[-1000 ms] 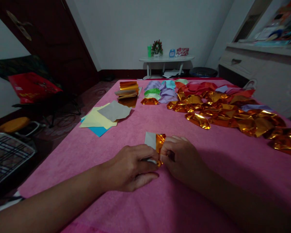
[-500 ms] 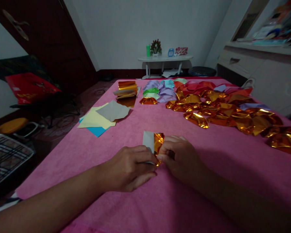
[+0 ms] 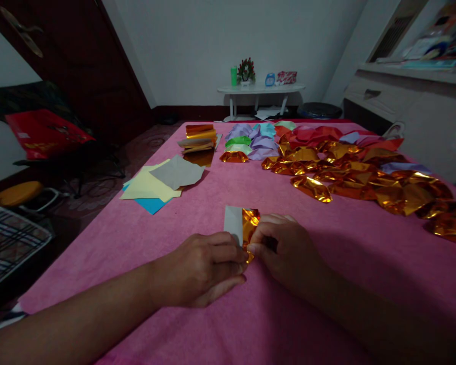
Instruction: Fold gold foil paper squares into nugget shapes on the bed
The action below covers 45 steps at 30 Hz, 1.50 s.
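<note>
A partly folded sheet of foil paper [image 3: 233,221], grey on the left and shiny gold on the right, lies on the pink cloth [image 3: 209,334] in front of me. The fingers of my left hand [image 3: 209,266] press over its lower left part and hide some of it. Thumb and index finger of my right hand [image 3: 283,248] pinch the gold right edge. Behind, to the left, are loose sheets: a grey one [image 3: 178,172], a yellow one [image 3: 146,185] and a blue one [image 3: 154,205].
A stack of gold foil paper [image 3: 199,139] lies at the back left of the cloth. Folded gold pieces [image 3: 311,188] spread across the right, with purple ones [image 3: 262,150] and red ones [image 3: 319,134] behind. A white side table [image 3: 260,89] stands by the wall.
The view has shifted slightly. Both hands stay on the foil paper in nearly the same pose, and the gold side shows a little wider beside the right fingers.
</note>
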Tool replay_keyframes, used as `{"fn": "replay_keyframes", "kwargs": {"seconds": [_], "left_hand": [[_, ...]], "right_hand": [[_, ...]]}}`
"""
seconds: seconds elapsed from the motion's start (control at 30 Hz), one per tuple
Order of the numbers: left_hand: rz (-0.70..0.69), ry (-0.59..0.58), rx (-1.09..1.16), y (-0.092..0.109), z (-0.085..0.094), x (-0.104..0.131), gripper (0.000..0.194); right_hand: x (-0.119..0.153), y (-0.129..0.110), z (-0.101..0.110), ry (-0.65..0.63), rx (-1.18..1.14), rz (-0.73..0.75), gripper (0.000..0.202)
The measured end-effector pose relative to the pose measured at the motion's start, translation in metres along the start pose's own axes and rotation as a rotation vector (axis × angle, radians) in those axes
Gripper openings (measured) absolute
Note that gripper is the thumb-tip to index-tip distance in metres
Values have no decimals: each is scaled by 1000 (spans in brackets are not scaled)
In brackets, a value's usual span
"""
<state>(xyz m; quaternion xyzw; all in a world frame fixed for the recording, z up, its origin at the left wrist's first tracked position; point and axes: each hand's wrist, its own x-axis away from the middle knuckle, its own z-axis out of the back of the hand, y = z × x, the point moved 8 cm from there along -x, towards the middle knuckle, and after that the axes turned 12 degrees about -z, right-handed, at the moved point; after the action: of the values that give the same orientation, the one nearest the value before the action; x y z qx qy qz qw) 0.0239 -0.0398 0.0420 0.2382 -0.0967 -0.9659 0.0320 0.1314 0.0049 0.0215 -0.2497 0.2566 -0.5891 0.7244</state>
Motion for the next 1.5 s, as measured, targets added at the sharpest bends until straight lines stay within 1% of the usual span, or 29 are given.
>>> {"fn": "replay_keyframes", "kwargs": {"seconds": [0.13, 0.27, 0.33, 0.47, 0.53, 0.6, 0.7, 0.73, 0.77, 0.83, 0.87, 0.9, 0.97, 1.1, 1.2, 1.27, 1.4, 1.5], "left_hand": [[41, -18, 16, -2, -1, -1, 13], [83, -32, 36, -4, -3, -1, 16], [78, -26, 37, -4, -3, -1, 17], [74, 11, 61, -5, -2, -1, 16], [79, 60, 119, -7, 2, -1, 13], [133, 143, 159, -16, 9, -1, 14], [293, 303, 108, -40, 24, 4, 15], [336, 342, 79, -48, 27, 5, 16], [364, 356, 60, -55, 28, 5, 20], [387, 342, 74, -68, 26, 3, 37], [395, 324, 110, -74, 22, 2, 43], [399, 305, 157, -79, 18, 0, 46], [409, 267, 234, -88, 11, -2, 41], [413, 213, 265, -97, 8, -6, 20], [384, 170, 178, -96, 12, -7, 16], [400, 165, 100, -95, 17, -3, 16], [497, 180, -12, -88, 27, 13, 12], [521, 149, -64, -75, 28, 24, 10]], "right_hand": [[-3, -1, -3, -17, 66, -33, 17], [-2, -1, -2, 27, 109, -51, 18], [3, -5, -2, 55, 168, -15, 16], [15, -18, -7, 117, 377, 124, 18], [22, -25, -11, 143, 467, 212, 19], [28, -33, -15, 175, 529, 301, 19], [38, -45, -19, 248, 563, 432, 19], [41, -48, -21, 265, 567, 462, 19], [43, -50, -21, 278, 567, 476, 20], [43, -50, -21, 289, 570, 463, 19], [43, -49, -20, 285, 574, 447, 18], [42, -49, -19, 282, 576, 431, 15], [40, -47, -17, 271, 576, 396, 8], [38, -47, -18, 198, 572, 352, 9], [40, -52, -20, 151, 550, 402, 12], [38, -51, -17, 140, 532, 426, 13], [26, -37, -4, 127, 442, 420, 21], [18, -27, 3, 70, 315, 455, 22]]}}
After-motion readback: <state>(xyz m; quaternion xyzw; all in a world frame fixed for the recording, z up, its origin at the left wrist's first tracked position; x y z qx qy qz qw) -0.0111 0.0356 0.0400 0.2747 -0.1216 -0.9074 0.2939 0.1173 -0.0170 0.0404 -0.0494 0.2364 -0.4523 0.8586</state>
